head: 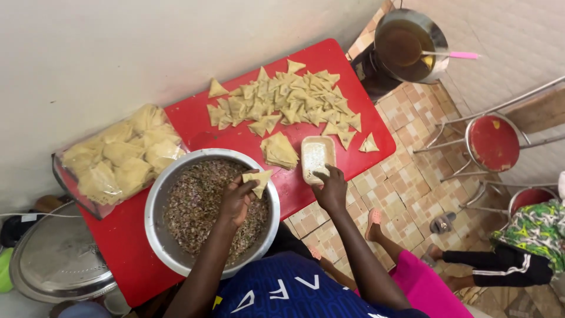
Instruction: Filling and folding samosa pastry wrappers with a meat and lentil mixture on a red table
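Red plastic table [194, 126] stands against a pale wall, and on it sits a big metal bowl [158, 206] filled with a dark minced filling [194, 206]. Over that bowl the left hand [235, 200] pinches a folded pastry triangle [258, 179] between thumb and fingers — closed on it, the wrapper held just above the filling. The right hand [331, 189] reaches to a small white rectangular tub [316, 158] at the table's near edge, its fingertips dipped into the whitish paste inside (whether they grip anything there I cannot tell). Just beside the tub lies a short stack of unfilled wrappers [279, 150], and beyond it a wide spread of folded triangles [288, 103] covers the far part of the table. A clear container of more pastry [118, 156] sits at the left end. Off the table, a pot of oil [406, 44] holds a pink-handled utensil — red stools stand near it.
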